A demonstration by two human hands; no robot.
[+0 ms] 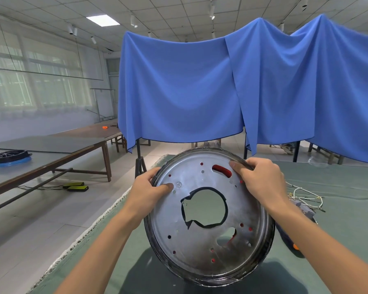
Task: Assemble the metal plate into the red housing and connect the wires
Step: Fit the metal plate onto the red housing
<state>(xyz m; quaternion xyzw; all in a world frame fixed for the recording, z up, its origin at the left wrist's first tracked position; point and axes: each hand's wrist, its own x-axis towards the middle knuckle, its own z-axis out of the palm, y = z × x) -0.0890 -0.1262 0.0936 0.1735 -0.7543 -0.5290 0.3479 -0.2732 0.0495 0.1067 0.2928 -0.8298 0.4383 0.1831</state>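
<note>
A round metal plate [200, 247] with a large centre hole and several small holes is tilted up toward me. It sits inside a dark-rimmed housing whose red inside [221, 169] shows through the plate's slots. My left hand [149, 187] grips the left rim, thumb on the plate's face. My right hand [261, 179] grips the upper right rim, thumb over the edge. White wires [306, 196] lie loose on the table to the right, near a grey part [304, 209].
The green table cover [338, 219] stretches right and toward me; its left edge drops to the floor. A dark tool with an orange button [293, 245] lies behind the housing's right side. Blue cloth [200, 92] hangs behind. A long table [40, 153] stands left.
</note>
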